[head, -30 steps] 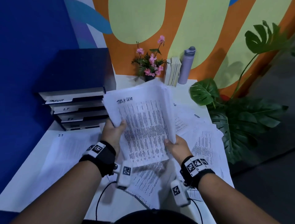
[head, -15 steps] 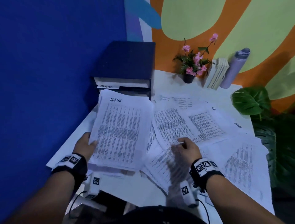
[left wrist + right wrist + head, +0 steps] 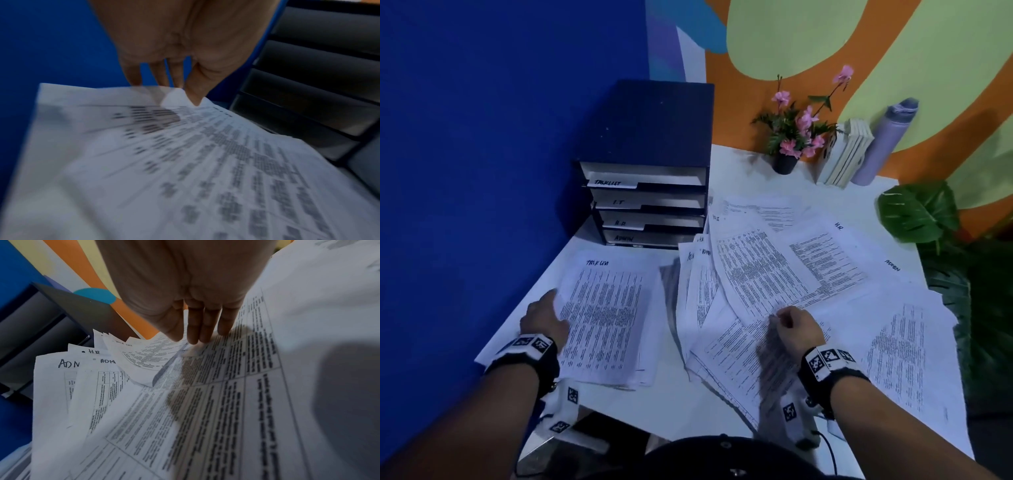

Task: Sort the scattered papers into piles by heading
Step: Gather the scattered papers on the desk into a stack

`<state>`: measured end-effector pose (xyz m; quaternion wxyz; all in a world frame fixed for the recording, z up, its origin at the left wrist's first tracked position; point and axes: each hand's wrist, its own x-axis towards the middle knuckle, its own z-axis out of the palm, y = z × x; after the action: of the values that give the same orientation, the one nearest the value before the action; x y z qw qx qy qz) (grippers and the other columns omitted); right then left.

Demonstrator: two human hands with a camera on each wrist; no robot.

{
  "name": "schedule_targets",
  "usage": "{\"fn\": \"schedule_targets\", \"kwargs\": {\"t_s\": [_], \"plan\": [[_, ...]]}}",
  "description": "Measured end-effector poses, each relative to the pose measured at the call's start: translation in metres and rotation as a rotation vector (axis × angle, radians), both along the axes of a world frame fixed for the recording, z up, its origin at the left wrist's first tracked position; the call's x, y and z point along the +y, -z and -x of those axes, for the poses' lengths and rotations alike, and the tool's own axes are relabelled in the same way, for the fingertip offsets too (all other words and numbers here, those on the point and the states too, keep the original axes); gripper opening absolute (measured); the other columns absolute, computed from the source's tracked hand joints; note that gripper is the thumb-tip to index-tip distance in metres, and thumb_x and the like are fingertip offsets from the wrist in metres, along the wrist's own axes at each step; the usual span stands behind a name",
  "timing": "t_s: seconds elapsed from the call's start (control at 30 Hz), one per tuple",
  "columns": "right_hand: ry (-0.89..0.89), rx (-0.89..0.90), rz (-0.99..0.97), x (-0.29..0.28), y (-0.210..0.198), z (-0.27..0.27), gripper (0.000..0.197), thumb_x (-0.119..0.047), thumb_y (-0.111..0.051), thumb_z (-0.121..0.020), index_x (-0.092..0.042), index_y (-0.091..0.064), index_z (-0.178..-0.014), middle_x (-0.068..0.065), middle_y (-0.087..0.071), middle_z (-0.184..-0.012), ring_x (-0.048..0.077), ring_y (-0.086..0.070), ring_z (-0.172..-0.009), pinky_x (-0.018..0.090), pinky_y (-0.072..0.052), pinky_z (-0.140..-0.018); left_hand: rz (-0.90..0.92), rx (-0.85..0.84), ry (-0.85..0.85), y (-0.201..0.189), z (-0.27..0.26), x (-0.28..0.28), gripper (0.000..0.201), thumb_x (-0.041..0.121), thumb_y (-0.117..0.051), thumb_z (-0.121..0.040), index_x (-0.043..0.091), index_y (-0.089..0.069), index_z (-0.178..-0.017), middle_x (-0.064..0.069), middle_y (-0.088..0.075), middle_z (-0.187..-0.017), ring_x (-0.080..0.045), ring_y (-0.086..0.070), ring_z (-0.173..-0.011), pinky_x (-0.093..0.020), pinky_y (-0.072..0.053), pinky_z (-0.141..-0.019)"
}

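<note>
A stack of printed sheets headed "Task List" lies at the left of the white table. My left hand holds its left edge; in the left wrist view the thumb lies on top and the fingers go under the stack. Scattered papers headed H.R and Admin cover the middle and right. My right hand rests on them, its straight fingertips touching a printed sheet. Two Admin-headed sheets fan out to the left.
A dark blue paper organizer with labelled trays stands at the back left against the blue wall. A flower pot, books and a lilac bottle line the back. Big plant leaves hang over the right edge.
The stack, held up by both hands a second ago, has come down flat at the left of the table. My right hand has left it and settled on the scattered papers.
</note>
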<state>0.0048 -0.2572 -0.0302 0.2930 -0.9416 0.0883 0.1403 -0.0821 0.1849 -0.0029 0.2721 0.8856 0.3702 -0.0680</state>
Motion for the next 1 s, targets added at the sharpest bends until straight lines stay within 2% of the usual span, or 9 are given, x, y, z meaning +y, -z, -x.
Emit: {"fn": "schedule_targets", "kwargs": {"t_s": [0.07,0.13,0.23,0.37,0.6,0.7,0.8,0.9,1.0], "plan": [[-0.007,-0.028,0.053,-0.006,0.000,0.001,0.027,-0.027,-0.056,-0.096,-0.010,-0.066,-0.113,0.013,-0.058,-0.119,0.028,-0.061,-0.101,0.031,-0.048,-0.091,-0.046,-0.049,0.045,-0.004,-0.018,-0.018,0.061,0.012,-0.058,-0.088,0.025,-0.038,-0.144,-0.010,-0.040,-0.144,-0.035,-0.036,-0.129,-0.048,-0.037,-0.107],[0.010,-0.056,0.127,-0.015,-0.002,0.004,0.028,-0.030,-0.053,-0.095,-0.015,-0.065,-0.114,0.013,-0.051,-0.127,0.030,-0.056,-0.107,0.037,-0.048,-0.096,0.009,-0.179,0.133,-0.009,-0.037,-0.046,0.049,0.007,-0.057,-0.089,0.021,-0.050,-0.135,-0.011,-0.050,-0.134,-0.033,-0.045,-0.123,-0.044,-0.040,-0.104],[-0.042,-0.044,0.240,-0.031,-0.008,0.011,0.030,-0.030,-0.050,-0.093,-0.026,-0.060,-0.121,0.003,-0.040,-0.143,0.027,-0.046,-0.123,0.039,-0.045,-0.100,0.288,-0.317,0.217,-0.019,-0.061,-0.098,0.029,0.005,-0.054,-0.090,0.018,-0.062,-0.115,-0.003,-0.059,-0.114,-0.025,-0.058,-0.108,-0.037,-0.049,-0.093],[-0.107,0.019,0.254,-0.053,-0.013,0.021,0.040,-0.024,-0.052,-0.088,-0.033,-0.054,-0.128,-0.006,-0.035,-0.149,0.019,-0.041,-0.132,0.035,-0.040,-0.106,0.587,-0.311,0.242,-0.027,-0.083,-0.162,0.025,0.006,-0.052,-0.091,0.025,-0.069,-0.094,-0.002,-0.069,-0.103,-0.019,-0.064,-0.087,-0.033,-0.052,-0.078],[-0.355,0.207,0.280,-0.083,-0.020,0.044,0.053,-0.020,-0.044,-0.091,-0.024,-0.040,-0.144,-0.009,-0.023,-0.157,0.010,-0.037,-0.137,0.041,-0.029,-0.115,0.673,0.000,0.448,-0.014,-0.109,-0.223,0.035,0.016,-0.055,-0.096,0.018,-0.056,-0.131,-0.004,-0.054,-0.125,-0.021,-0.054,-0.101,-0.032,-0.046,-0.094],[-0.372,0.235,0.271,-0.098,-0.022,0.054,0.050,-0.016,-0.047,-0.089,-0.033,-0.050,-0.135,-0.018,-0.025,-0.155,0.005,-0.032,-0.139,0.049,-0.018,-0.118,0.665,0.071,0.458,-0.009,-0.121,-0.236,0.047,0.021,-0.055,-0.097,0.017,-0.043,-0.143,-0.011,-0.048,-0.137,-0.025,-0.051,-0.115,-0.032,-0.042,-0.097],[-0.368,0.207,0.267,-0.118,-0.018,0.059,0.043,-0.018,-0.044,-0.092,-0.039,-0.055,-0.129,-0.022,-0.031,-0.152,0.003,-0.035,-0.137,0.045,-0.015,-0.118,0.542,0.053,0.446,-0.001,-0.130,-0.247,0.057,0.029,-0.060,-0.094,0.011,-0.040,-0.144,-0.016,-0.045,-0.142,-0.031,-0.048,-0.126,-0.040,-0.040,-0.107],[-0.255,0.157,0.254,-0.136,-0.016,0.051,0.036,-0.021,-0.043,-0.094,-0.032,-0.059,-0.124,-0.013,-0.052,-0.137,0.013,-0.054,-0.123,0.032,-0.035,-0.109,0.501,-0.101,0.302,0.003,-0.133,-0.252,0.036,0.030,-0.073,-0.083,0.017,-0.066,-0.116,-0.012,-0.062,-0.121,-0.031,-0.061,-0.107,-0.041,-0.048,-0.100],[-0.049,0.149,0.128,-0.143,-0.022,0.033,0.030,-0.026,-0.043,-0.097,-0.027,-0.051,-0.126,-0.002,-0.061,-0.102,0.017,-0.061,-0.087,0.025,-0.045,-0.077,0.460,-0.171,0.230,0.003,-0.128,-0.253,0.012,0.016,-0.075,-0.080,0.019,-0.066,-0.088,-0.009,-0.067,-0.105,-0.028,-0.064,-0.092,-0.033,-0.052,-0.087]]}}
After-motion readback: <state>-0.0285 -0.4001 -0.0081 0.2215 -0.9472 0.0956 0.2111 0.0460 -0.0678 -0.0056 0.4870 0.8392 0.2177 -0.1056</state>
